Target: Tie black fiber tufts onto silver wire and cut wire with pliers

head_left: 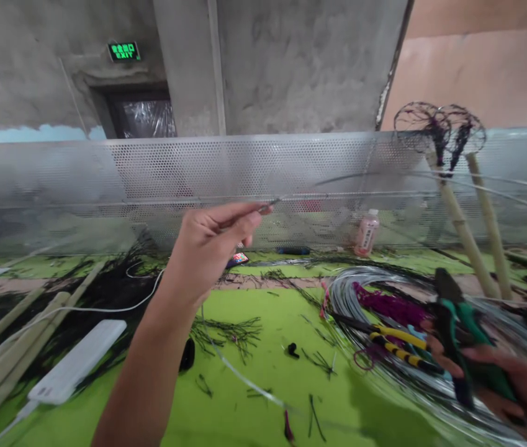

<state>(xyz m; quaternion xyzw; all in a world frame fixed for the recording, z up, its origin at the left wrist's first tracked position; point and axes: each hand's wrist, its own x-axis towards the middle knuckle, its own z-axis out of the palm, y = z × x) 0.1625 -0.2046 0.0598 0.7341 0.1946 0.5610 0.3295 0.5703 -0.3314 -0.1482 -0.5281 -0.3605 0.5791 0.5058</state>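
Observation:
My left hand [214, 239] is raised above the green table, fingers pinched on the end of a thin steel wire [337, 181] that runs off to the right in front of the perforated metal screen. My right hand [519, 385] is low at the right edge, closed round green-handled pliers [465, 335] whose dark jaws point up and left. Below the pliers lies a coil of grey wire [360, 298] with a purple bundle [387, 305] and yellow-and-black handled cutters [396, 344] on it.
A perforated metal screen [161, 180] stands along the back of the green tabletop [263, 385]. A white power bank [79, 360] with cable lies at left beside bamboo poles [7, 347]. Two bamboo sticks with wire hoops [465, 230] lean at right. A pink bottle [366, 233] stands by the screen. Dark trimmings are scattered about.

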